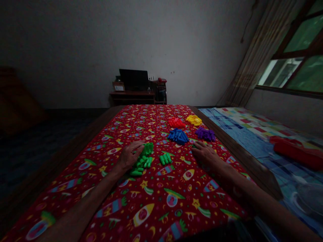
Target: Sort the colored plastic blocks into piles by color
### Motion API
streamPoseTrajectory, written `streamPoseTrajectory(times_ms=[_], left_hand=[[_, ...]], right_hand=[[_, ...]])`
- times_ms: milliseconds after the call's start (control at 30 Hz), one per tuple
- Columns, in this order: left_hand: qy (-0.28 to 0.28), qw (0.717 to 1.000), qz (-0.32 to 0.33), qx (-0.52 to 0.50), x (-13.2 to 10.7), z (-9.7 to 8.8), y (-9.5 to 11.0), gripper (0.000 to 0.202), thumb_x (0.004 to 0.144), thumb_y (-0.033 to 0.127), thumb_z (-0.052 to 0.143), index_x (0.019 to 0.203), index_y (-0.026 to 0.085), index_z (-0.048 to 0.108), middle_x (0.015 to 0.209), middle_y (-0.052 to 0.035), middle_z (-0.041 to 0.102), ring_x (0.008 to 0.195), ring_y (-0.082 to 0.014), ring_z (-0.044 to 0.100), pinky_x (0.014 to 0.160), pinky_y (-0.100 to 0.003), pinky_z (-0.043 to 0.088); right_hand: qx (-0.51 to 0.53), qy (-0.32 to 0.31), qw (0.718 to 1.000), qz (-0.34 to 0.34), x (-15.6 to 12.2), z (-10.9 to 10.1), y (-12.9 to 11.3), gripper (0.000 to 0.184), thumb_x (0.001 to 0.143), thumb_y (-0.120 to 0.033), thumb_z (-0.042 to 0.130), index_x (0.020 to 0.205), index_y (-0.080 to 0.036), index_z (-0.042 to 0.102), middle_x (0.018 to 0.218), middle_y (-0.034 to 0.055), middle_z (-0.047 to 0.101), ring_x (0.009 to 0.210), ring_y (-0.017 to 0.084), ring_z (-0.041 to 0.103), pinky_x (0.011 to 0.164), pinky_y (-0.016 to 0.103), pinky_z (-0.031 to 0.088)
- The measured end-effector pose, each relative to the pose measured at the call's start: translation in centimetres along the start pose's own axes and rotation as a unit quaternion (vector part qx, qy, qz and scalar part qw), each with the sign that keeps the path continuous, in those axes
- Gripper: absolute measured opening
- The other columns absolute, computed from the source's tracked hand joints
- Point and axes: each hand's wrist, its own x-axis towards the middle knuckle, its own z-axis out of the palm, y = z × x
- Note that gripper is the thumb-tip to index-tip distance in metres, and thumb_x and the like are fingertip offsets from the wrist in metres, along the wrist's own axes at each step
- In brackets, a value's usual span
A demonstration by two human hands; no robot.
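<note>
The left hand [130, 155] is curling loosely around the side of a pile of green blocks [142, 159] on the red patterned cloth [161, 201], fingers touching the pile rather than clamping any one piece. A smaller green cluster [165, 158] is sitting just beside it. The right hand [205, 154] is lying flat, fingers spread, holding nothing, near the blue blocks [178, 136] and purple blocks [205, 134].

Green pieces [141, 160] under left hand [129, 156]
</note>
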Motion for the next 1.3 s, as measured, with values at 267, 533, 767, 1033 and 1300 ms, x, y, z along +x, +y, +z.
streamPoseTrajectory(times_ms=[267,533,767,1033,1300], left_hand=[[0.050,0.994,0.099,-0.013,-0.8,0.7,6.3,0.029,0.091,0.038,0.049,0.084,0.018,0.069,0.090,-0.0071,0.068,0.087,-0.0197,0.065,0.080,-0.031,0.054],[-0.085,0.986,0.133,0.054,-2.4,1.0,6.1,0.027,0.095,0.037,0.046,0.102,0.021,0.067,0.102,-0.0067,0.067,0.096,-0.0190,0.063,0.085,-0.032,0.051],[-0.139,0.968,0.082,0.193,-3.7,0.1,0.3,0.045,0.088,0.049,0.053,0.126,0.025,0.057,0.133,-0.0103,0.055,0.122,-0.0284,0.052,0.102,-0.046,0.044],[-0.128,0.987,0.033,0.090,-2.0,0.6,1.5,0.029,0.084,0.035,0.052,0.105,0.021,0.068,0.107,-0.0080,0.068,0.099,-0.0218,0.064,0.089,-0.035,0.051],[-0.105,0.990,-0.028,0.093,-1.4,0.5,1.7,0.032,0.080,0.037,0.053,0.102,0.021,0.069,0.103,-0.0072,0.070,0.096,-0.0225,0.065,0.088,-0.035,0.052]], right_hand=[[0.219,0.140,0.962,-0.086,2.4,-2.8,-6.6,0.034,0.094,-0.027,0.047,0.126,-0.018,0.055,0.114,0.0130,0.067,0.099,0.020,0.063,0.085,0.034,0.049],[0.229,0.106,0.966,-0.049,4.4,-3.2,-6.7,0.022,0.092,-0.023,0.050,0.104,-0.013,0.064,0.082,0.0076,0.070,0.068,0.015,0.061,0.062,0.023,0.041],[0.030,0.000,0.989,0.142,2.5,-3.3,2.0,0.022,0.091,-0.017,0.046,0.093,-0.013,0.067,0.089,0.0143,0.070,0.084,0.021,0.063,0.071,0.026,0.041],[0.065,0.051,0.989,0.124,2.9,-3.6,0.1,0.043,0.100,-0.031,0.031,0.081,-0.013,0.066,0.076,0.0103,0.068,0.068,0.017,0.060,0.064,0.025,0.037],[0.194,-0.005,0.968,-0.158,4.9,-1.6,-9.9,0.034,0.094,-0.029,0.050,0.126,-0.020,0.056,0.115,0.0116,0.062,0.103,0.020,0.056,0.087,0.032,0.045]])
